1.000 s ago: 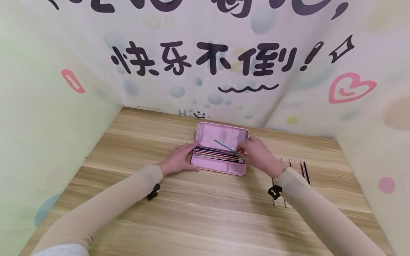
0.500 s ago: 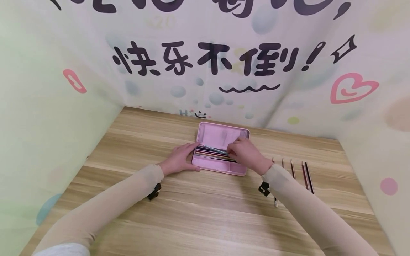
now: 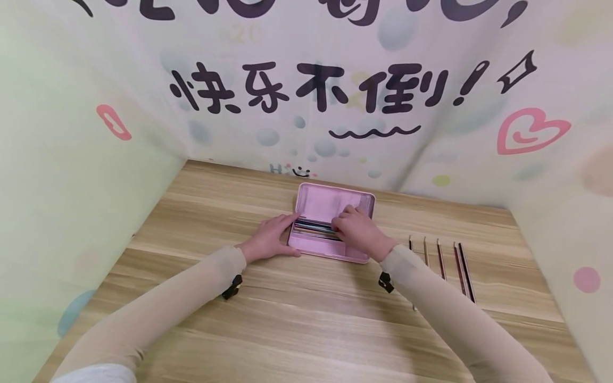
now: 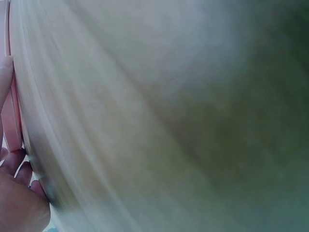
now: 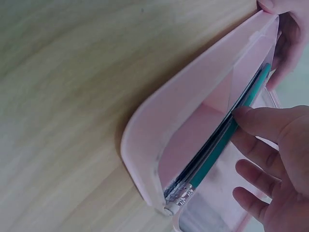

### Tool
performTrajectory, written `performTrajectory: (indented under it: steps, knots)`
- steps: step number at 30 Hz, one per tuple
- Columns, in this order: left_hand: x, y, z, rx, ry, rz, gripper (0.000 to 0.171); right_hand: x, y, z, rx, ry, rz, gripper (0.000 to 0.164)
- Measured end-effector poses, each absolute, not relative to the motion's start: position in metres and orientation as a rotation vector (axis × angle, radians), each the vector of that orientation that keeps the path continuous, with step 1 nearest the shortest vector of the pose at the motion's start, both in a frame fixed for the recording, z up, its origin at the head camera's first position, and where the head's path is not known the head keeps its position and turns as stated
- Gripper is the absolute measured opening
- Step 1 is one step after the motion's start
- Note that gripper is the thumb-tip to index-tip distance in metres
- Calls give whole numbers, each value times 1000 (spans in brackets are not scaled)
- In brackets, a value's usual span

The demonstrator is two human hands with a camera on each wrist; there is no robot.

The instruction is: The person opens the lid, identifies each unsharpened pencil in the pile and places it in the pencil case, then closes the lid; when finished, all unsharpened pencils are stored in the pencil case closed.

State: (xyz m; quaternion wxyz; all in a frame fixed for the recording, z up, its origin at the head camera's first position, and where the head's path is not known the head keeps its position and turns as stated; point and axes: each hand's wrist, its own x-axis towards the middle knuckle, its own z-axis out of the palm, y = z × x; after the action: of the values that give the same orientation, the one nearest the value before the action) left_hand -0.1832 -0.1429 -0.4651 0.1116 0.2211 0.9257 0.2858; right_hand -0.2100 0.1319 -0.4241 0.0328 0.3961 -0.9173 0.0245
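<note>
A pink pencil case (image 3: 313, 246) lies open at the back of the table, its lid raised toward the wall. Several pencils (image 3: 311, 227) lie side by side inside it. My left hand (image 3: 268, 238) holds the case's left end, thumb at the front corner and fingers at the back. Over the right half of the case, my right hand (image 3: 359, 230) pinches a green pencil (image 5: 211, 163) between thumb and forefinger. In the right wrist view that pencil lies along the others, near their silvery eraser ends. From the head, my right hand hides those ends.
To the right, several loose pencils (image 3: 441, 258) lie roughly parallel on the wooden table (image 3: 287, 319), partly covered by my right sleeve (image 3: 445, 298). A printed cloth wall (image 3: 306, 143) rises right behind the case, with more cloth on both sides.
My right hand has moved left and down over the case with the green pencil, which went from slanting above the others to lying along them. My left hand has stayed on the case.
</note>
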Motion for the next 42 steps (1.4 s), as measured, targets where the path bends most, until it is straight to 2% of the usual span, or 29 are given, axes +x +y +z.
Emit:
performTrajectory:
  steps: [22, 42]
  knots:
    - [-183, -144, -467, 661, 2732, 852, 109, -208, 134, -426, 1167, -2849, 66, 4]
    - [-182, -143, -466, 665, 2728, 856, 109, -185, 193, -418, 1085, -2785, 222, 5]
